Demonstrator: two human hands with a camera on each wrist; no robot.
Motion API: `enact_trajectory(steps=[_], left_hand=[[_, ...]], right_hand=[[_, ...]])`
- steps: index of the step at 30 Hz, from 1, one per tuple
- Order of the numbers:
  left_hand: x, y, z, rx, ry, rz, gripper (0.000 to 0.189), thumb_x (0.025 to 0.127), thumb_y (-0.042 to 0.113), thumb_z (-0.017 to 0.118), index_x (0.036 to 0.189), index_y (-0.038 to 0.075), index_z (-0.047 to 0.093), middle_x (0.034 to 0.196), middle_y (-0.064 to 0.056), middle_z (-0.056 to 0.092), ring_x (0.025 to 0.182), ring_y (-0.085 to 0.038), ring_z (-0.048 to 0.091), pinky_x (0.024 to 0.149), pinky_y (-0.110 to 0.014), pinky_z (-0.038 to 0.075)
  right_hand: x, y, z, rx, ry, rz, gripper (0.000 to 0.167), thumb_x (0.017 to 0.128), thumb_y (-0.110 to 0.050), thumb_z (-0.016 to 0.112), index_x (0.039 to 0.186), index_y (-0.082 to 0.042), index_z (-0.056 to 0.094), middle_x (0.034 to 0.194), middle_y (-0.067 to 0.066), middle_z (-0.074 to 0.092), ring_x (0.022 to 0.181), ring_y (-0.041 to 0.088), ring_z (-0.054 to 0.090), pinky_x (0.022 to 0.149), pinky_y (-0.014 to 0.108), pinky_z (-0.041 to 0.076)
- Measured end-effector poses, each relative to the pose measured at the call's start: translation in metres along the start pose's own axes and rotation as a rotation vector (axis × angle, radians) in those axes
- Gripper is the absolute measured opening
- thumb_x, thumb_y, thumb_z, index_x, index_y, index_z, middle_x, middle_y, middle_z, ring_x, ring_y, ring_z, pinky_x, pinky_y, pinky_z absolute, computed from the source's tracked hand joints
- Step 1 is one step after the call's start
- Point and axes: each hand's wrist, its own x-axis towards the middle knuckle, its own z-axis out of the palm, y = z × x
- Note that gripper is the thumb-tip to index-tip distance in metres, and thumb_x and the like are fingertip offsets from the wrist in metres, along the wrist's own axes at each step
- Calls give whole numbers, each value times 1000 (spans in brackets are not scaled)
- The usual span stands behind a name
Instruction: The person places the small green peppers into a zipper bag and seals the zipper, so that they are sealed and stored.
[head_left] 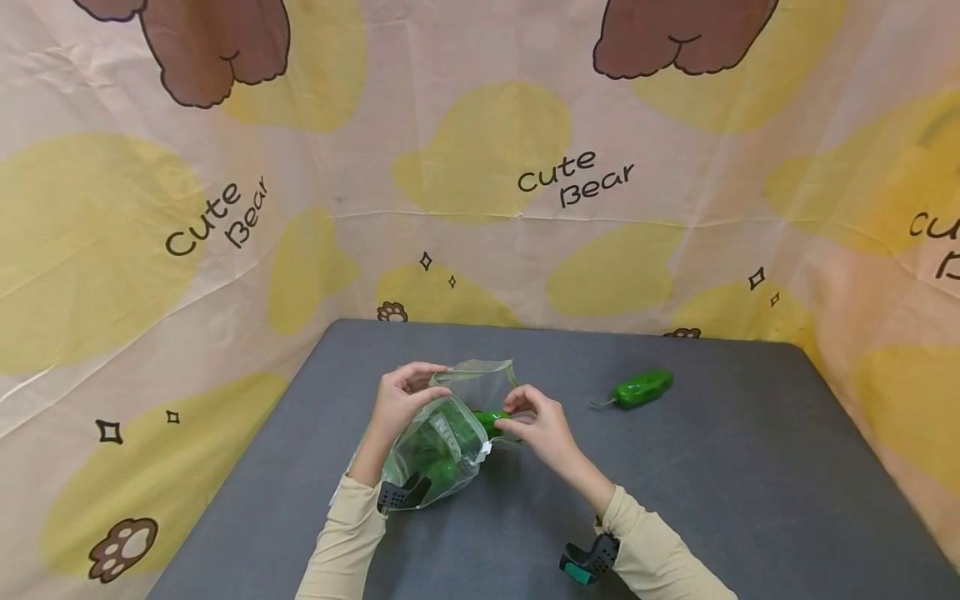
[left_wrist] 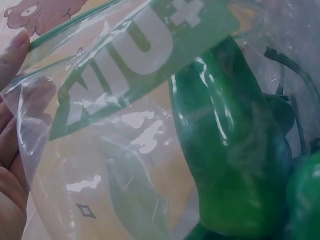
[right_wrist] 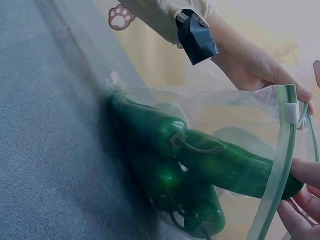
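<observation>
A clear zip bag (head_left: 474, 385) with green edging stands tilted on the table, its mouth spread apart. My left hand (head_left: 401, 404) holds the bag's rim at the mouth, thumb toward the near side. With my right hand (head_left: 546, 429) I pinch a green pepper (right_wrist: 240, 172) by its blunt end, right at the opening. Most of that pepper lies inside the bag, stem end inward. Several other green peppers (right_wrist: 147, 122) with curved stems rest in the bottom of the bag. A white slider (right_wrist: 291, 113) sits on the zip edge.
Another green pepper (head_left: 643, 389) lies on the grey table (head_left: 720, 467), to the right of and beyond my right hand. A printed cloth (head_left: 480, 167) hangs behind the table and along both sides.
</observation>
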Motion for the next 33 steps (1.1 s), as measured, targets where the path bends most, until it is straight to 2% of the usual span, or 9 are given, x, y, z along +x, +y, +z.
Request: enact_trajectory(steps=[4,13,21,29,33], left_hand=[[0,-1,0,-10,-1,5,25,70,-12,69,94,-13,62,89,-26,62,77,-10,62,69,-25,51],[0,-3,-1,-25,-16,35,25,70,-13,68,94,-13,62,90,-27,62,80,-13,63,72,-26,50],[-1,-2,-1,-15,-2,27,26,69,-12,69,93,-15,61,89,-25,63,79,-32,62,70,-26,51],[-2,-2,-1,-24,-13,42,25,69,-14,68,93,-15,61,90,-28,61,78,-39,60,69,-25,51],[-3,-2,-2,-13,-16,57,26,69,-14,68,93,-16,60,89,-28,61,77,-41,60,68,-24,51]], right_hand=[[0,2,0,-18,0,-33,21,74,7,68,91,6,56,88,23,58,81,34,57,70,32,51],[-1,3,-2,0,-23,-46,20,77,6,66,93,9,54,89,24,57,81,34,57,71,33,51],[-3,1,-9,-6,-23,-10,14,82,3,61,93,10,56,88,18,59,84,33,58,73,29,50],[1,-1,-21,-34,32,-27,11,82,3,62,90,9,59,85,15,61,79,30,60,68,31,51],[2,2,-27,-1,64,-66,12,81,5,62,90,11,58,86,17,61,80,27,60,70,29,51]])
